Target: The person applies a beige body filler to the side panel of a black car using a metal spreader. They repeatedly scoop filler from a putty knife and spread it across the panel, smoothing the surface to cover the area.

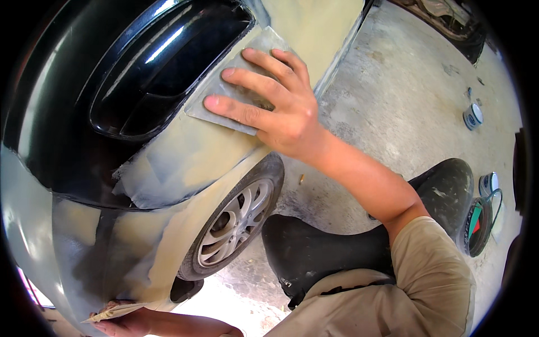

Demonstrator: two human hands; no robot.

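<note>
My right hand point(286, 109) has its four fingers spread across a flat grey putty spreader point(216, 115), with the thumb hidden beneath. The spreader lies against the car's body panel point(193, 149), beside a glossy black recess. Tan filler is smeared over that panel in uneven patches. At the lower left, my left hand point(126, 324) is closed around a thin, tan-coated plate point(118, 310). Its fingers are partly hidden by the plate and the frame's dark rim.
A wheel point(238, 222) sits just under the panel. My black-clad knee point(325, 247) is close to it. On the concrete floor at right stand a can point(473, 116), another can point(488, 184) and a round black container point(479, 233). Part of another vehicle point(449, 22) shows at the far right.
</note>
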